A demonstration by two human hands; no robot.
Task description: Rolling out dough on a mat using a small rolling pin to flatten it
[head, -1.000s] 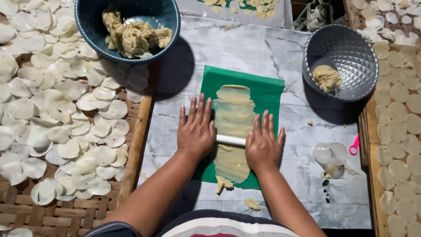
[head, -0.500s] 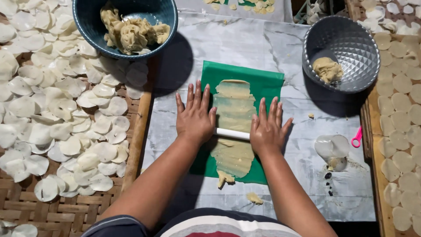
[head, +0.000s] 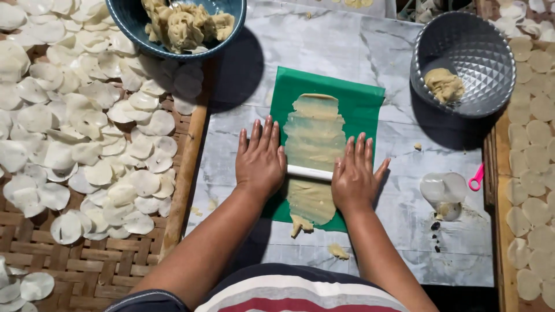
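Both palms press flat on a white rolling pin (head: pixel 310 172) laid across a long strip of pale dough (head: pixel 314 156), which lies on a green plastic sheet (head: pixel 358 101) in the middle of a marble-patterned board (head: pixel 370 52); the left hand (head: pixel 260 162) and right hand (head: pixel 354 176) keep their fingers stretched out and close together, gripping nothing, only bearing down on the pin's ends. The dough already looks thin and streaky near the far end, so uneven pressure from one palm could likely tear it or push it off the sheet's near edge, where a ragged scrap (head: pixel 299 224) hangs over. The sheet itself might slip on the smooth board. A dark blue bowl (head: pixel 231 34) of dough lumps sits at the far left, a grey faceted bowl (head: pixel 462 34) with one lump at the far right. Woven bamboo trays (head: pixel 87 266) on both sides carry many thin white discs (head: pixel 87 153) laid out flat
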